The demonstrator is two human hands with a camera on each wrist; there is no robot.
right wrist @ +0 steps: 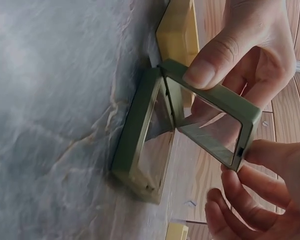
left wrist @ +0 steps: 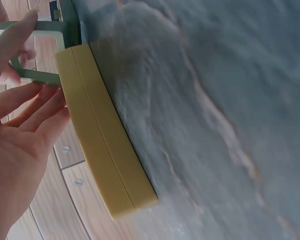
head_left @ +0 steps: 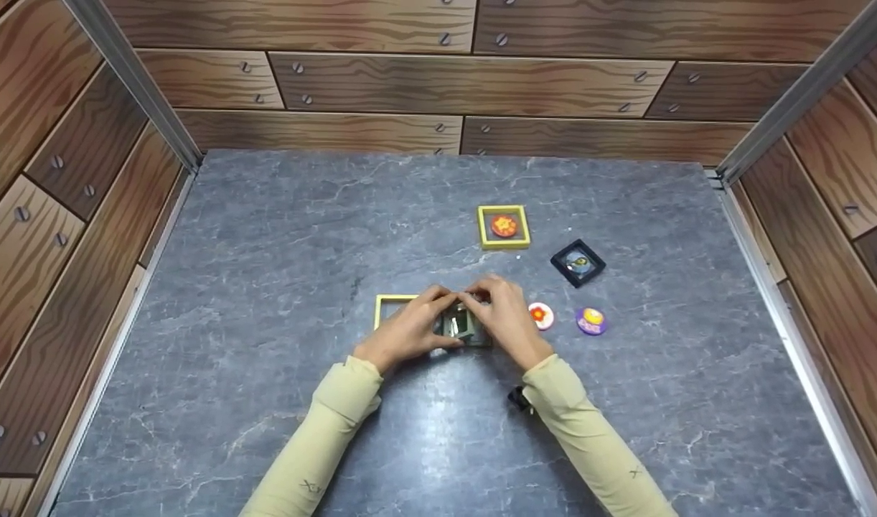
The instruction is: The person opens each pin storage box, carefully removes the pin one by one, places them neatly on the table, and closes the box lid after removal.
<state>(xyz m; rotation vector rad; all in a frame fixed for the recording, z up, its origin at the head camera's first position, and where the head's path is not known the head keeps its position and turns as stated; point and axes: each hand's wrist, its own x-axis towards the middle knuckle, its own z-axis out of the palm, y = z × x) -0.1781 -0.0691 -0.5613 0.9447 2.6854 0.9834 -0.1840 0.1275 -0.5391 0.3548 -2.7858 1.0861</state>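
Observation:
A small green hinged frame [right wrist: 137, 135] with clear panes stands open on the table, its upper half [right wrist: 247, 115] tilted up from the lower one. My left hand [head_left: 413, 327] grips that raised half, thumb along one edge and fingers on the opposite side. With thumb and fingertips, my right hand [head_left: 507, 316] pinches its free corner by the small dark catch. Both panes look bare. Beside the left hand lies a yellow frame [left wrist: 105, 135], partly hidden under that hand in the head view.
Past the hands lie a yellow frame [head_left: 481, 228] with an orange badge [head_left: 504, 226] and a black frame [head_left: 578, 263] with something inside. Right of the right hand are a white badge with a red flower [head_left: 541, 316] and a purple badge [head_left: 591, 322]. A small black object [head_left: 519, 398] sits by the right sleeve.

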